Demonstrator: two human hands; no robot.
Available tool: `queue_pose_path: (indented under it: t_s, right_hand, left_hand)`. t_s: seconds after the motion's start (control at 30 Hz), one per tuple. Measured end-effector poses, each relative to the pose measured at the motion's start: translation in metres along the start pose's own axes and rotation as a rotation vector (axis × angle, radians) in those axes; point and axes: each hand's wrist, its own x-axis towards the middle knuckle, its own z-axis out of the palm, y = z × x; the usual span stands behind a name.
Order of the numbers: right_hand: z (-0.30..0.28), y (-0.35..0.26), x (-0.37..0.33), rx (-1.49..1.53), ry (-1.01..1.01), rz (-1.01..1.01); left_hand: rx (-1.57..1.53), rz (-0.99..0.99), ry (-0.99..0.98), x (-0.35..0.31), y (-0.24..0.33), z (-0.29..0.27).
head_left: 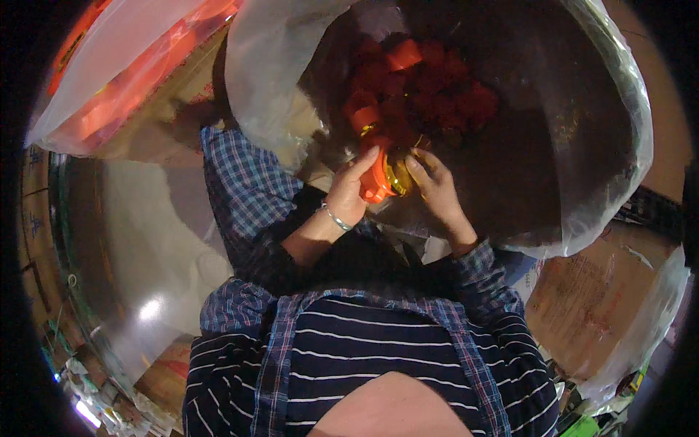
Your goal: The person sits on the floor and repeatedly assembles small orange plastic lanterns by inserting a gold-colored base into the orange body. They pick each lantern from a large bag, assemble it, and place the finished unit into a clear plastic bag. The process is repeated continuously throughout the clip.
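My left hand (346,191) is closed round an orange cup-shaped plastic piece (375,178), its thumb along the upper side. At the right-hand side of that piece sits a shiny gold part (397,177). My right hand (437,191) is close beside it, fingers and thumb pinched at the gold part. A thin gold strand (418,140) sticks up by the right fingertips. Beyond both hands, a pile of similar red-orange pieces (404,55) lies inside a large clear plastic bag (608,47). Shadow hides most of the pile's detail.
Another clear bag with orange pieces (120,98) stands at the far left. A cardboard box (582,298) is at the right, with clear plastic over its edge. A pale smooth surface (156,240) lies to the left, next to my checked sleeve.
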Motion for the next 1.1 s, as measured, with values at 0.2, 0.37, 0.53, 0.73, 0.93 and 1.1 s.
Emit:
queue_pose_path:
  t_s: [0.2, 0.37, 0.53, 0.73, 0.93, 1.1]
  right_hand:
    - [0.034, -0.041, -0.044, -0.295, 0.24, -0.526]
    - [0.042, -0.065, -0.073, -0.452, 0.255, -0.637]
    - [0.049, -0.078, -0.083, -0.503, 0.289, -0.77]
    - [0.054, -0.069, -0.078, -0.413, 0.251, -0.663]
    - [0.05, -0.058, -0.079, 0.021, 0.165, -0.381]
    - [0.045, -0.066, -0.074, 0.115, 0.237, -0.206]
  left_hand:
    - [0.111, 0.143, -0.056, -0.044, 0.004, 0.039]
    - [0.149, 0.24, -0.013, -0.081, 0.007, 0.059]
    - [0.242, 0.334, -0.007, -0.104, 0.011, 0.071]
    - [0.58, 0.477, 0.052, -0.096, 0.005, 0.063]
    - [0.454, 0.202, -0.067, -0.086, 0.012, 0.048]
    - [0.491, 0.206, -0.322, -0.096, 0.022, 0.047]
